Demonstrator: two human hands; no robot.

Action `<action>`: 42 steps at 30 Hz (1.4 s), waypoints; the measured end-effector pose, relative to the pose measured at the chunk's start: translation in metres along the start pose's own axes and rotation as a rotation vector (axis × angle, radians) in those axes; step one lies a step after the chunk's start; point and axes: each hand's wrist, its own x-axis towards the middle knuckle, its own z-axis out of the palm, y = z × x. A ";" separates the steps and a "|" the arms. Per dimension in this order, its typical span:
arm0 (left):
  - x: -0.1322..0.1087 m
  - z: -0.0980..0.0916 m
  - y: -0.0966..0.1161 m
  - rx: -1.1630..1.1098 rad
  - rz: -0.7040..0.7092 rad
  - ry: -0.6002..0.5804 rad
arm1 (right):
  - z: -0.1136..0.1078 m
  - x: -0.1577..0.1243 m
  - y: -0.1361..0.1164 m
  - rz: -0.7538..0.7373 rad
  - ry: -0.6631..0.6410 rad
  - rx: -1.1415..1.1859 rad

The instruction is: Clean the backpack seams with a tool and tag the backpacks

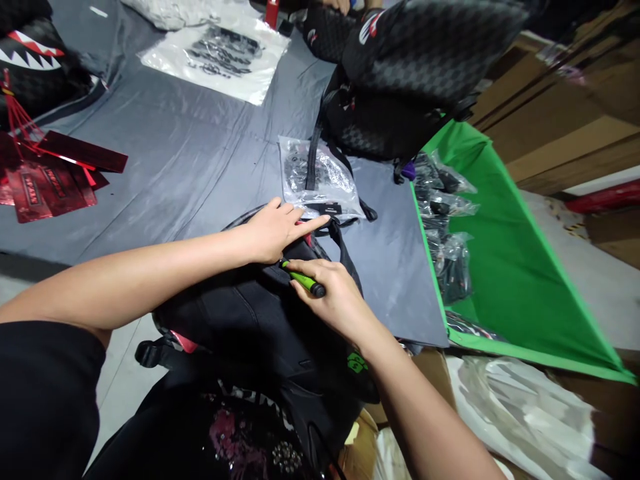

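Packing workshop: backpacks, red hang tags, cartons (bagged parts nearby).

the pen is bright green with a black tip. the bag under it is black. the table cloth is grey. the tags are shiny red. the bin is green. another bag has a dark checked pattern.

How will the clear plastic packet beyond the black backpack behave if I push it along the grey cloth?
The clear plastic packet is wrinkled film, so it probably crumples when pushed. Its glossy surface may slip easily on the smooth grey cloth. A black strap lies across it and could snag.
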 end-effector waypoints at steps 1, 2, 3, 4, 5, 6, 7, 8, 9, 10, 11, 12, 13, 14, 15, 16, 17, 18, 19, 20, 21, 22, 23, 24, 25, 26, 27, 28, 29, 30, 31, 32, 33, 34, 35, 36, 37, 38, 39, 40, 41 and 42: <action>-0.001 -0.002 0.001 0.010 -0.036 0.004 | 0.000 0.000 -0.001 0.001 -0.004 -0.012; -0.002 -0.003 0.002 0.023 -0.079 0.008 | 0.000 0.000 -0.001 0.005 -0.008 -0.026; -0.003 -0.004 0.003 0.035 -0.123 0.007 | 0.000 0.000 -0.002 0.008 -0.010 -0.038; -0.004 -0.005 0.004 0.043 -0.157 -0.003 | 0.000 0.000 -0.003 0.008 -0.010 -0.045; -0.005 -0.005 0.005 0.046 -0.176 -0.020 | 0.000 0.000 -0.004 0.009 -0.009 -0.054; -0.005 -0.005 0.006 0.046 -0.183 -0.036 | 0.000 0.000 -0.005 0.016 -0.010 -0.068; -0.005 -0.005 0.006 0.046 -0.182 -0.043 | 0.000 0.000 -0.006 0.029 -0.013 -0.089; -0.005 -0.005 0.006 0.046 -0.179 -0.042 | 0.001 0.000 -0.006 0.046 -0.014 -0.112; -0.005 -0.005 0.007 0.046 -0.176 -0.034 | 0.001 0.000 -0.007 0.061 -0.013 -0.128; -0.006 -0.004 0.007 0.046 -0.174 -0.023 | 0.001 0.000 -0.007 0.066 -0.005 -0.132; -0.006 -0.004 0.007 0.044 -0.172 -0.012 | 0.002 0.000 -0.008 0.062 0.007 -0.124; -0.006 -0.003 0.006 0.042 -0.171 -0.001 | 0.002 0.000 -0.008 0.055 0.020 -0.113; -0.007 -0.003 0.006 0.039 -0.171 0.007 | 0.003 -0.001 -0.008 0.049 0.034 -0.104; -0.007 -0.002 0.006 0.037 -0.171 0.014 | 0.003 -0.001 -0.008 0.049 0.046 -0.100; -0.008 -0.002 0.006 0.035 -0.171 0.021 | 0.004 -0.002 -0.008 0.053 0.058 -0.098; -0.008 -0.001 0.006 0.032 -0.168 0.028 | 0.005 -0.003 -0.008 0.058 0.071 -0.090; -0.008 -0.001 0.006 0.029 -0.166 0.033 | 0.005 -0.003 -0.008 0.061 0.083 -0.075; -0.009 -0.001 0.006 0.025 -0.165 0.037 | 0.006 -0.004 -0.008 0.062 0.095 -0.052; -0.009 -0.001 0.006 0.022 -0.165 0.037 | 0.007 -0.004 -0.007 0.064 0.103 -0.030; -0.009 -0.001 0.005 0.019 -0.166 0.035 | 0.008 -0.005 -0.007 0.069 0.108 -0.014; -0.009 -0.002 0.005 0.015 -0.165 0.032 | 0.009 -0.005 -0.006 0.076 0.112 -0.002; -0.009 -0.002 0.005 0.012 -0.164 0.029 | 0.011 -0.005 -0.006 0.080 0.118 0.009; -0.009 -0.002 0.004 0.010 -0.162 0.027 | 0.012 -0.005 -0.007 0.082 0.129 0.022; -0.009 -0.002 0.004 0.008 -0.159 0.028 | 0.014 -0.005 -0.007 0.081 0.144 0.035; -0.009 -0.001 0.004 0.007 -0.158 0.030 | 0.015 -0.005 -0.008 0.081 0.159 0.044; -0.009 -0.001 0.003 0.009 -0.156 0.034 | 0.017 -0.005 -0.009 0.087 0.176 0.042; -0.009 -0.001 0.003 0.011 -0.157 0.036 | 0.018 -0.006 -0.011 0.100 0.193 0.027; -0.008 -0.001 0.003 0.013 -0.157 0.035 | 0.019 -0.006 -0.012 0.117 0.209 0.006; -0.008 -0.001 0.003 0.014 -0.159 0.033 | 0.020 -0.007 -0.013 0.132 0.222 -0.011; -0.008 -0.001 0.003 0.015 -0.160 0.030 | 0.021 -0.007 -0.015 0.142 0.232 -0.016; -0.008 -0.001 0.003 0.014 -0.162 0.027 | 0.021 -0.008 -0.016 0.147 0.243 -0.010; -0.008 -0.001 0.003 0.014 -0.164 0.023 | 0.022 -0.008 -0.016 0.151 0.252 0.001; -0.008 -0.001 0.004 0.013 -0.166 0.021 | 0.022 -0.009 -0.017 0.157 0.261 0.009; -0.008 -0.001 0.004 0.012 -0.169 0.022 | 0.023 -0.010 -0.017 0.168 0.275 0.009; -0.008 -0.001 0.004 0.010 -0.171 0.024 | 0.023 -0.010 -0.018 0.180 0.288 0.006; -0.008 -0.001 0.004 0.008 -0.173 0.026 | 0.024 -0.011 -0.018 0.189 0.300 0.007; -0.008 -0.001 0.004 0.006 -0.173 0.029 | 0.025 -0.011 -0.018 0.193 0.308 0.014; -0.008 0.000 0.004 0.005 -0.173 0.033 | 0.025 -0.012 -0.019 0.192 0.313 0.026; -0.008 0.001 0.004 0.004 -0.171 0.041 | 0.026 -0.012 -0.019 0.190 0.320 0.035; -0.008 0.001 0.004 0.002 -0.170 0.050 | 0.027 -0.013 -0.020 0.192 0.332 0.035; -0.008 0.002 0.004 0.000 -0.169 0.059 | 0.029 -0.013 -0.021 0.197 0.351 0.025; -0.008 0.002 0.003 -0.003 -0.170 0.066 | 0.031 -0.013 -0.021 0.201 0.374 0.014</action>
